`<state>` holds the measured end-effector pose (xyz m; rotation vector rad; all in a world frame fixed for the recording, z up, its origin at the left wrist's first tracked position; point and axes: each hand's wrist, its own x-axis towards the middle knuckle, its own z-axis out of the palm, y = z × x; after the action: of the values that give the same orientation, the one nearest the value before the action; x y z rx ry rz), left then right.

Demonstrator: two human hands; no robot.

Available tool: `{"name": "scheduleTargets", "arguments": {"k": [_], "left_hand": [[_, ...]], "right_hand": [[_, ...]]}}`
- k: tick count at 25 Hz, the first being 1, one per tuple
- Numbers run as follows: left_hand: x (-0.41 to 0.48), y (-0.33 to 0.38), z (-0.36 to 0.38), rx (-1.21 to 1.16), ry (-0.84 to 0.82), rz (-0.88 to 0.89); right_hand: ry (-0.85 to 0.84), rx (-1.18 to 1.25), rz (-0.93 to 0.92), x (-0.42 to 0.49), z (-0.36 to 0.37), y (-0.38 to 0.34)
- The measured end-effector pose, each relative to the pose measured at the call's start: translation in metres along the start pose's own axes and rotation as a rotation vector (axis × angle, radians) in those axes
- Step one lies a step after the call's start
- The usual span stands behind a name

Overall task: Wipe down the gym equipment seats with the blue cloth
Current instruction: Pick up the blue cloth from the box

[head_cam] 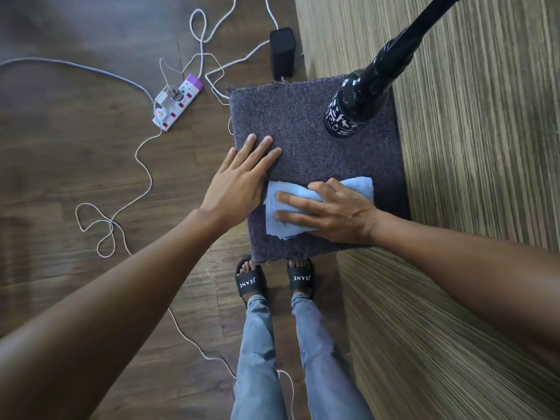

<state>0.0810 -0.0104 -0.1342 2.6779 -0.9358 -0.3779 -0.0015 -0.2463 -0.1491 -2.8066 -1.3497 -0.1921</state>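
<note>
A square seat point(306, 131) with a fuzzy dark grey-purple cover fills the middle of the head view. The light blue cloth point(288, 194) lies bunched on the seat's near half. My right hand point(330, 212) presses down on the cloth with its fingers curled into the fabric. My left hand point(239, 180) lies flat on the seat's left edge beside the cloth, fingers spread and nothing in it. A black pole with a rounded end point(357, 101) slants over the seat's far right corner.
A striped wooden wall or cabinet point(469, 147) borders the seat on the right. A white and purple power strip point(178, 101), looping white cables point(142, 165) and a black box point(282, 53) lie on the wooden floor. My feet in black slides point(251, 280) stand below the seat's near edge.
</note>
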Motion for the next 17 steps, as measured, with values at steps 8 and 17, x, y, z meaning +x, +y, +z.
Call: {"name": "scheduleTargets", "arguments": {"k": [8,17], "left_hand": [[-0.055,0.016,-0.056,-0.082,0.085,-0.246],[-0.113,0.001,-0.224,-0.016,0.283,-0.529]], "right_hand": [[0.027,-0.016,0.299,0.025,-0.048,-0.023],[0.007,0.218,0.724,0.178,-0.214,-0.021]]}}
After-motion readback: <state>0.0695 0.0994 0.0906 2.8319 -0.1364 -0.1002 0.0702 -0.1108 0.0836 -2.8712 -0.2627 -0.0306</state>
